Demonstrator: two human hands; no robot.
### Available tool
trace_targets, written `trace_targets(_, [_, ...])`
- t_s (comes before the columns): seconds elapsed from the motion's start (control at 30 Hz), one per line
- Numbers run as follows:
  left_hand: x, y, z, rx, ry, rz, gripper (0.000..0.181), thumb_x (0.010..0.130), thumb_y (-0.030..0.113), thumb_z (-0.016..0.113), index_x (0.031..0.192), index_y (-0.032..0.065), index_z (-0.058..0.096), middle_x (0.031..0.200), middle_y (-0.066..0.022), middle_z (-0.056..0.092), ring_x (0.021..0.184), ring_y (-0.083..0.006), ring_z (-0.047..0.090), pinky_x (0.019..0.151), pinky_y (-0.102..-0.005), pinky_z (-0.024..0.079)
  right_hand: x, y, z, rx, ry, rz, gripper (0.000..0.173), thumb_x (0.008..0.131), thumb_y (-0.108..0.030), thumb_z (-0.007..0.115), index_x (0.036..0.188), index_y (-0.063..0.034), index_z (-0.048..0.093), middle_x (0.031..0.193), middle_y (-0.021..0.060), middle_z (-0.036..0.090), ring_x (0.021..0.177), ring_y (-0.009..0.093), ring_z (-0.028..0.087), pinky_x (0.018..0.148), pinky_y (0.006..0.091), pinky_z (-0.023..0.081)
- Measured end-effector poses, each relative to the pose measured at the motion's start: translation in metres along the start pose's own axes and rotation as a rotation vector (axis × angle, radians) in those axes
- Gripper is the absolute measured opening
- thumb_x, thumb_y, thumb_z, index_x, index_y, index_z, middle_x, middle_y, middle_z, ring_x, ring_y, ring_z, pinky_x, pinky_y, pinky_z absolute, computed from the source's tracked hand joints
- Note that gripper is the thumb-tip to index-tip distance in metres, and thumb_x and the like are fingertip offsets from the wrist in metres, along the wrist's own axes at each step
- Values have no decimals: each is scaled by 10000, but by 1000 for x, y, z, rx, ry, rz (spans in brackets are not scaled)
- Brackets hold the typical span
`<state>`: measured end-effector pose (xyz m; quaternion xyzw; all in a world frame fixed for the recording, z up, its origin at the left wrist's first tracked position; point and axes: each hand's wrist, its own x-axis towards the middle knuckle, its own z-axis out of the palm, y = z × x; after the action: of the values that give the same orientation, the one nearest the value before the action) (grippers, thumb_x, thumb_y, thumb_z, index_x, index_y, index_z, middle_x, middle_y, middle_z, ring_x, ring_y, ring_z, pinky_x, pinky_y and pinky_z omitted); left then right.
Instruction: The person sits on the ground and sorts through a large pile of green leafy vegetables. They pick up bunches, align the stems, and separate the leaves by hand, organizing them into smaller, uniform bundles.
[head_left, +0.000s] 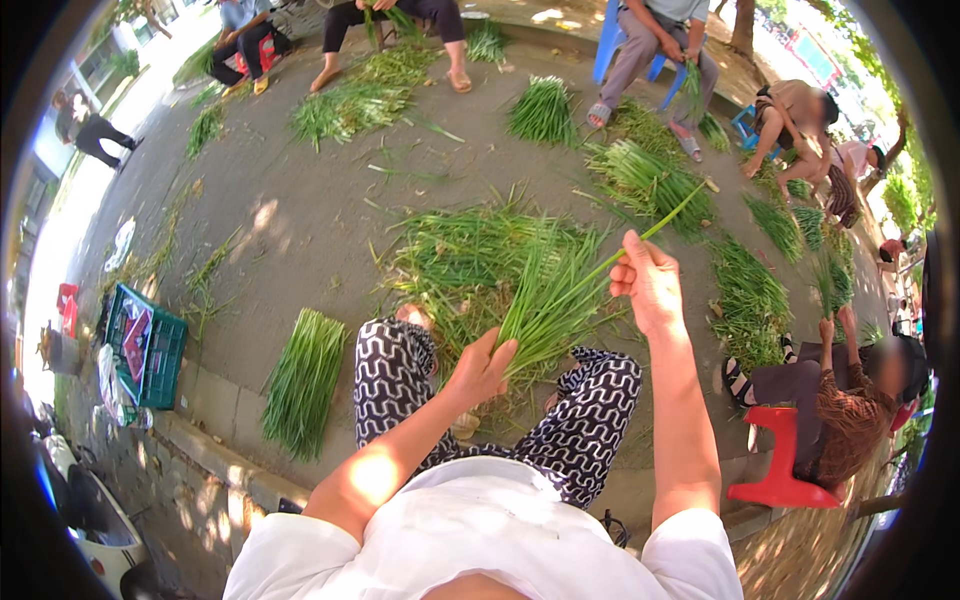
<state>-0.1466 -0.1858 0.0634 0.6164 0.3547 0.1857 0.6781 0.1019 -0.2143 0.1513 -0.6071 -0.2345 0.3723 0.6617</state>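
A loose bunch of long green chives (553, 296) fans out from my left hand (480, 367), which grips it near one end above my lap. My right hand (646, 285) pinches a single thicker green stalk (675, 211) between thumb and fingers. The stalk slants up to the right, and its lower end runs into the held bunch. On the pavement beyond my hands spreads a heap of chives (457, 247), with yellowed trimmings (469, 311) on its near side between my legs. A neatly aligned bundle of chives (304, 382) lies left of my knee.
A green plastic crate (166, 360) holding bags stands at the left by the curb (217, 450). Seated people work around me, one on a red stool (784, 465) at right. Other chive piles (652, 180) lie across the pavement (300, 210). A scooter (97, 517) is at lower left.
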Motion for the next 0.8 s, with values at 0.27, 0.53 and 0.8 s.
trace_targets(0.27, [9, -11, -5, -88, -2, -42, 282, 982, 255, 437, 1095, 0, 484, 652, -26, 509, 449, -105, 506, 412, -258, 404, -55, -12, 50, -49, -120, -291, 306, 931, -245, 585, 886, 54, 628, 671, 74, 606, 515, 137, 594, 470, 255, 498])
trace_targets(0.53, [17, -3, -5, -351, -36, -129, 295, 991, 255, 384, 1129, 10, 476, 707, -48, 548, 477, -113, 507, 420, -254, 394, -88, -8, 60, -285, -200, -679, 187, 927, -114, 544, 875, 48, 621, 656, 77, 617, 496, 142, 581, 445, 250, 433])
trace_targets(0.8, [26, 1, -9, -629, 56, -323, 230, 981, 242, 380, 1001, 35, 478, 656, -51, 534, 451, -135, 489, 399, -270, 395, -125, 13, 75, -447, -392, -1045, 74, 810, -28, 632, 842, 39, 624, 620, 84, 614, 477, 190, 580, 452, 284, 453])
